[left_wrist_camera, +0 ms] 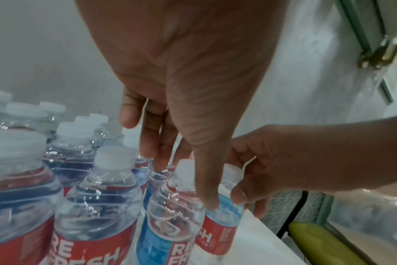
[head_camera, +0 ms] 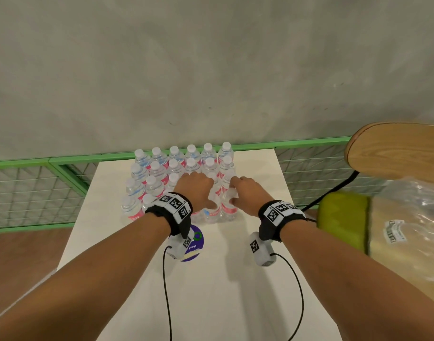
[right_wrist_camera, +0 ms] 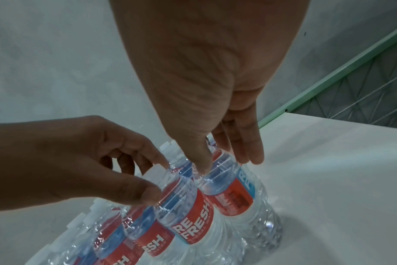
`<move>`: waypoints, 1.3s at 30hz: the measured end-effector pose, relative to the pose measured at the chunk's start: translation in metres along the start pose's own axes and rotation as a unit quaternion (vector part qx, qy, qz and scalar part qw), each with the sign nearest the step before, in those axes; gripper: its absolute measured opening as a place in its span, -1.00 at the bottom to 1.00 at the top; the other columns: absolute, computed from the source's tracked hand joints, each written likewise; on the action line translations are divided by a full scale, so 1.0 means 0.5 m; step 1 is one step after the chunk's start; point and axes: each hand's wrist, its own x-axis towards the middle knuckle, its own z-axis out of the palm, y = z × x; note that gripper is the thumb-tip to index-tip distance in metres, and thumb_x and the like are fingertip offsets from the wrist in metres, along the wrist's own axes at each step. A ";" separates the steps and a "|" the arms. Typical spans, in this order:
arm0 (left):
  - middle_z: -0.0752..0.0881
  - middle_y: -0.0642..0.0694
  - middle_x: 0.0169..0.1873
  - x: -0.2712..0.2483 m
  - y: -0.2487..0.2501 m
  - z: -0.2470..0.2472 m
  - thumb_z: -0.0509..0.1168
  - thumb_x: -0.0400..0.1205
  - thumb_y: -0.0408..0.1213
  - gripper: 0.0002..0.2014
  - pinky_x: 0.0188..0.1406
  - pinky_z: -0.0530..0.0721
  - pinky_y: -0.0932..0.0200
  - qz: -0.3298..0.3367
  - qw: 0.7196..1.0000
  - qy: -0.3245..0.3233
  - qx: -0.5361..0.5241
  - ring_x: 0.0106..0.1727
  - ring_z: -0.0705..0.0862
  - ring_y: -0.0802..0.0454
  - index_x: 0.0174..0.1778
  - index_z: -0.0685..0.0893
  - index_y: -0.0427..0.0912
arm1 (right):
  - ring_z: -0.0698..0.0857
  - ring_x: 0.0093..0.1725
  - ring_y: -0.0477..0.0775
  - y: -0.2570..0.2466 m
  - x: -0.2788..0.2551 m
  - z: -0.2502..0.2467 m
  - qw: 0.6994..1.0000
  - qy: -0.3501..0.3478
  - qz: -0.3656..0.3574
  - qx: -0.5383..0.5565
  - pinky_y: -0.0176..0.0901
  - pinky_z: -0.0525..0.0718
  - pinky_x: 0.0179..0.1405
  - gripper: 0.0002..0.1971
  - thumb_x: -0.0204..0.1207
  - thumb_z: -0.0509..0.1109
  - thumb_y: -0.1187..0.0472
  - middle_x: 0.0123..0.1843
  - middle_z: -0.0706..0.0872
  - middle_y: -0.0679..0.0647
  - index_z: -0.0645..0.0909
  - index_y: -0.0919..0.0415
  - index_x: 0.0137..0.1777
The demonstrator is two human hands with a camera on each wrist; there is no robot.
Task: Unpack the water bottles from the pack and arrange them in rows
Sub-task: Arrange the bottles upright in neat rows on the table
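Head view shows the water bottles [head_camera: 179, 173] standing upright in close rows at the far end of the white table [head_camera: 235, 279]; risk, as a judgement — the front bottles touch, so a sideways pull on one could topple its neighbours. Left hand [head_camera: 195, 190] has thumb and fingers curled round a front-row bottle neck; right hand [head_camera: 245, 193] pinches the adjacent bottle [right_wrist_camera: 229, 186] below its cap. Containers: each bottle is capped and apparently full; the clear plastic wrap [head_camera: 413, 217] lies off-table at right — contents cannot be told.
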 end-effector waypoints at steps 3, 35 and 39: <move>0.75 -0.12 -0.04 0.001 0.009 -0.003 0.39 0.58 0.16 -0.58 0.00 0.66 -0.02 -0.003 1.000 -0.003 0.030 -0.01 0.72 -0.15 0.10 0.73 -0.13 | 0.63 0.09 0.24 -0.002 0.002 0.005 1.000 0.008 -0.004 0.020 -0.05 0.55 -0.02 -0.62 0.48 0.47 0.18 0.12 0.63 0.17 0.50 0.12 0.27; 0.65 -0.08 0.28 -0.016 -0.006 0.043 0.39 0.64 -0.09 -0.60 0.36 0.47 -0.03 0.008 0.993 0.075 -0.087 0.31 0.58 -0.12 0.40 0.65 -0.08 | 0.67 0.16 0.09 0.024 -0.018 0.060 0.976 0.063 0.059 0.198 -0.05 0.67 0.17 -0.49 0.38 0.59 0.15 0.24 0.64 0.01 0.53 0.07 0.32; 0.66 -0.05 0.28 -0.020 -0.008 0.054 0.38 0.64 -0.04 -0.60 0.40 0.46 -0.03 0.000 0.991 0.095 -0.092 0.30 0.59 -0.08 0.39 0.66 -0.05 | 0.64 0.08 0.08 0.025 -0.021 0.079 0.972 0.067 0.102 0.200 -0.07 0.67 0.14 -0.37 0.35 0.63 0.03 0.23 0.47 0.01 0.45 0.06 0.37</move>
